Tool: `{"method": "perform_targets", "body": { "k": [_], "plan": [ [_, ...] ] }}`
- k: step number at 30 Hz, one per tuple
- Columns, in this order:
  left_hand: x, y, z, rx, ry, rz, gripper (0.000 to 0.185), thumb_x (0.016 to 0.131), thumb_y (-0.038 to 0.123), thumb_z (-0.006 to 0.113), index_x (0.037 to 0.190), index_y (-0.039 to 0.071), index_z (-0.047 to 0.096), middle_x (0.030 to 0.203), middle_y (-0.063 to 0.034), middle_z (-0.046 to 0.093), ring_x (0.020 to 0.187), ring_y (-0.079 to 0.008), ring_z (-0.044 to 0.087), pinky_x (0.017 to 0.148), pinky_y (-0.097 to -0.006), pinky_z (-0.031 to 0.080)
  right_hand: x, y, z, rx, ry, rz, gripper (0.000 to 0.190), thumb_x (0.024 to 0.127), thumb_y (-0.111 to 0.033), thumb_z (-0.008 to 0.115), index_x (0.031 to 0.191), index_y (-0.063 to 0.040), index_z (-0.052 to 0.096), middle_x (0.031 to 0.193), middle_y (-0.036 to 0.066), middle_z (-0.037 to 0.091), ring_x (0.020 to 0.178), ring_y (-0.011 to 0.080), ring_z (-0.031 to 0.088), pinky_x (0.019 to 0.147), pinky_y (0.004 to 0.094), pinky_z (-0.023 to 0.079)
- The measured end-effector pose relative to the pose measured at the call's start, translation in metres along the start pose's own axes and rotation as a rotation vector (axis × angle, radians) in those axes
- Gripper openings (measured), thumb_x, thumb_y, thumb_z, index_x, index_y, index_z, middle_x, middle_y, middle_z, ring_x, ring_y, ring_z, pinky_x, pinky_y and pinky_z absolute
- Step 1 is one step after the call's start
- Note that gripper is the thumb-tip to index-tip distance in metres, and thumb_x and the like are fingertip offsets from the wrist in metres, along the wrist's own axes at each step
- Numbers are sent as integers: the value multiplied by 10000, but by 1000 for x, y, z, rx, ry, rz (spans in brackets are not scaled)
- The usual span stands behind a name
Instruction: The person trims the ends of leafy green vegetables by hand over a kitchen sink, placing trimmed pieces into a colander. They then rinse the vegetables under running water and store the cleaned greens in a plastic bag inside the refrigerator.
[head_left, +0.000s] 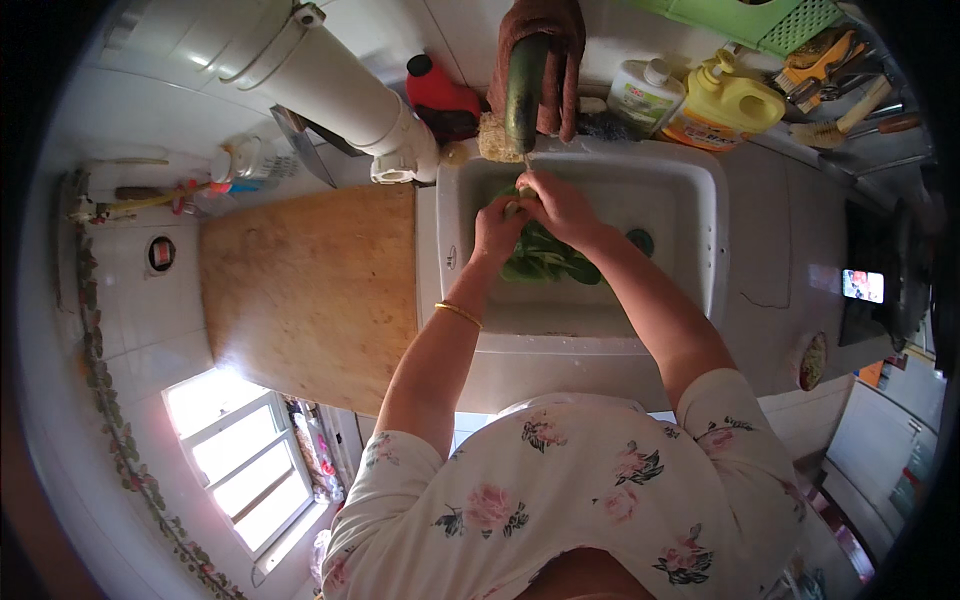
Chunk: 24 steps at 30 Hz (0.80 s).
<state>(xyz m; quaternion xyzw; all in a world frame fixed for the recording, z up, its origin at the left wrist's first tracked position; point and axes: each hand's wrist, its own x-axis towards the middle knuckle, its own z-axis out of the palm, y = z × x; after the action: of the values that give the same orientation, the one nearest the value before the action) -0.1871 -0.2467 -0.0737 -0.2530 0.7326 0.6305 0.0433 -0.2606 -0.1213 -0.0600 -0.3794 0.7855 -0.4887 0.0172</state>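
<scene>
My left hand (498, 229) and my right hand (561, 210) meet over the back of a white ceramic sink (675, 300). Between their fingers they grip the pale stem end of a bunch of leafy greens (547, 255), whose dark leaves hang below into the basin. Just beyond my fingers is the mouth of a faucet (526, 94), and a thin stream of water seems to fall from it onto the right hand. My fingers hide part of the stems. A dark green drain piece (640, 241) shows on the basin floor, right of the greens.
A large wooden board (307, 292) covers the counter at left. Behind the sink stand a brown cloth (566, 67) draped by the faucet, a red bottle (441, 94), a white bottle (645, 94) and a yellow pump bottle (724, 105). A lit phone (862, 286) lies far right, near a bowl (812, 361).
</scene>
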Motion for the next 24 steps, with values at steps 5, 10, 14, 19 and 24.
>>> {"method": "perform_targets", "body": {
  "k": [5,10,14,19,24],
  "plan": [
    [-12,17,0,-330,-16,28,162,820,101,584,969,38,589,723,24,578,580,-33,472,503,-189,388,17,8,1,91,25,15,130,822,-165,565,884,-50,563,747,142,593,691,348,578,594,394,461],
    [-15,31,13,-457,60,80,127,827,93,576,935,26,581,707,21,560,577,-40,467,502,-183,374,27,2,-7,197,100,201,208,851,-244,531,866,-43,583,795,130,607,691,337,585,579,396,457],
    [-17,45,15,-477,98,132,139,795,53,589,928,19,574,684,28,520,583,-45,459,508,-194,372,15,-14,-5,47,169,92,200,860,-224,516,918,-40,570,957,155,580,825,326,571,642,390,454],
    [-22,58,8,-669,131,308,210,770,56,604,970,5,567,837,-23,536,688,-76,496,581,-206,413,9,-22,-5,514,123,287,214,875,-197,485,991,-26,540,865,123,598,766,269,593,639,376,453],
    [-9,68,3,-277,124,344,121,819,88,579,918,19,578,893,-28,563,757,-87,516,669,-223,428,14,-35,-6,381,62,313,217,881,-152,446,1009,2,532,823,154,603,776,277,600,652,379,454]
  ]
}}
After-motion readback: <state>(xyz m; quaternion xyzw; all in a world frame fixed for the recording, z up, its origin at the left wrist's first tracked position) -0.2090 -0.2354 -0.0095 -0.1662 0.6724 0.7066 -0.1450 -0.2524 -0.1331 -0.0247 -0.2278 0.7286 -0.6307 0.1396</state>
